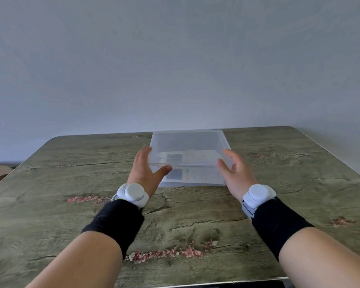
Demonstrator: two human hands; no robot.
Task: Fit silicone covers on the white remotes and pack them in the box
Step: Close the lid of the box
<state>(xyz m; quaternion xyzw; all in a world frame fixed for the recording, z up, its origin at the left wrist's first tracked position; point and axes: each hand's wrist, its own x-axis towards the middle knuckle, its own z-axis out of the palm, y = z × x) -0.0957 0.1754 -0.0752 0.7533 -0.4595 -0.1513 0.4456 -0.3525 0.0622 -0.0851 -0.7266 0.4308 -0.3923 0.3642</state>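
Between your hands sits the box (195,142), a cloudy plastic tub resting flat on the table (71,221). Through its near wall, just ahead of your thumbs, you can make out the remotes (192,175) lying flat inside, dark screens toward your left hand. The plastic blurs them too much to tell how many there are or whether covers are on. You cannot tell either whether a lid is on.

Your left hand (148,169) is spread wide, with its fingers along the box's left side and the thumb laid on the near wall; nothing curls round it. Your right hand (235,173) is just as open, its fingers relaxed at the right near corner, touching it or just shy of it. Flanking the box this way looks like framing it to steady, square or slide it. With remotes already inside, the packing seems well along.

Beyond your fingertips, the box's far side stands near the table's far edge, with the wall (175,59) right behind, so you have little room to push forward. Behind your wrists, and out past each hand, broad tabletop runs to the edges. Drawing the box toward you or sideways looks safer. It is probably light and slick, so an uneven push from one hand could make it skid or twist.
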